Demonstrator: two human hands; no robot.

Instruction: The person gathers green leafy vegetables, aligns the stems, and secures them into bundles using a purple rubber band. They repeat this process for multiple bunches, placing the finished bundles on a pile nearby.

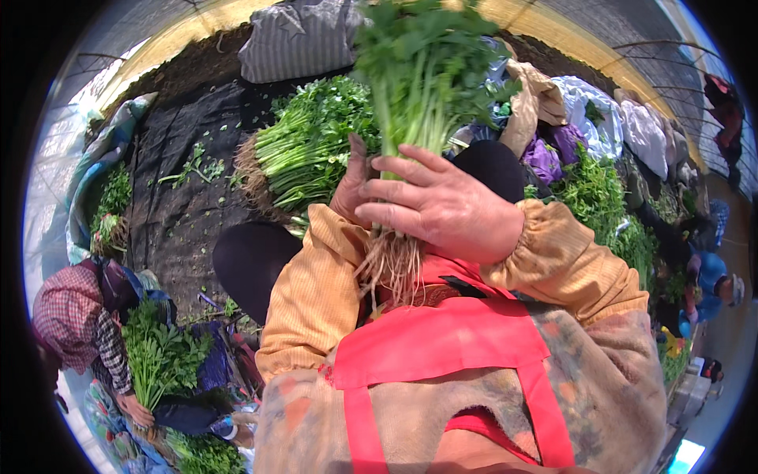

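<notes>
A bunch of leafy celery (414,112) stands upright before my chest, leaves at the top, pale stems between my hands and stringy roots (394,263) hanging below. My right hand (441,204) lies across the front of the lower stems, its fingers spread slightly. My left hand (352,183) presses from the left side, partly hidden by the right fingers and the stems. The leaves look blurred. To the left of the bunch, near my left hand, lies a large pile of celery (317,148) with its brown roots pointing left.
Black ground cloth (172,219) with loose leaf scraps spreads at the left. A striped sack (299,44) lies ahead. Purple bags (542,159), a white bag (592,106) and more greens (598,195) are at the right. A co-worker (77,320) holds celery at lower left; another person (707,284) is far right.
</notes>
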